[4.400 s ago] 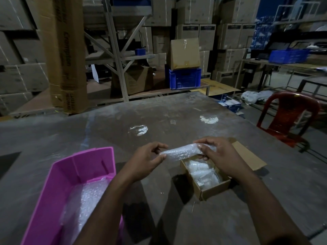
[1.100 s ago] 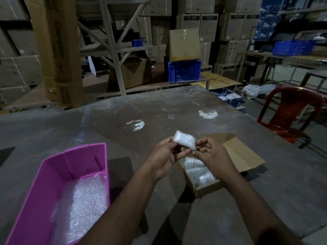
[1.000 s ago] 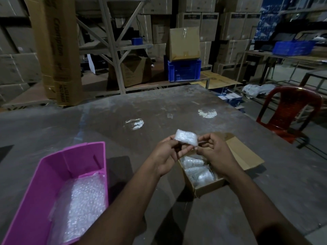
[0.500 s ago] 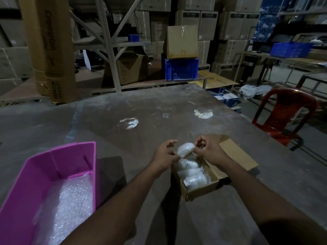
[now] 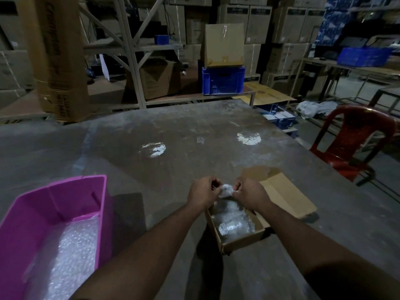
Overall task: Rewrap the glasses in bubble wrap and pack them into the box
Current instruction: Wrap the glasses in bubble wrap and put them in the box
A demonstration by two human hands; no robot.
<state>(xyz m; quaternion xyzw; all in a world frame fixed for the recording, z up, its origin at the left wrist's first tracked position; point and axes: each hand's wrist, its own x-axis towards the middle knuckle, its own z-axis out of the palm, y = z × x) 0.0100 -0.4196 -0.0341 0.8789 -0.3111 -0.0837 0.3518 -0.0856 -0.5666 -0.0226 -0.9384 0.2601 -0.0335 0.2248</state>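
Observation:
A small open cardboard box (image 5: 242, 241) lies on the grey table, its flap (image 5: 283, 195) spread to the right. Inside it lie bubble-wrapped glasses (image 5: 233, 224) side by side. My left hand (image 5: 203, 193) and my right hand (image 5: 249, 192) both pinch a bubble-wrapped glass (image 5: 226, 189) at the far end of the box, one hand at each end of the bundle. The bundle sits low, at the box's rim; my fingers hide most of it.
A pink plastic bin (image 5: 65, 204) with bubble wrap (image 5: 73, 252) in it stands at the near left. A red plastic chair (image 5: 355, 139) is off the table's right edge. Stacked cartons, a metal rack and a blue crate (image 5: 223, 80) stand beyond the table.
The folded bubble-wrapped bundle went from held up above the box down to its far end. My left hand, spread beside it half a second ago, now pinches it again.

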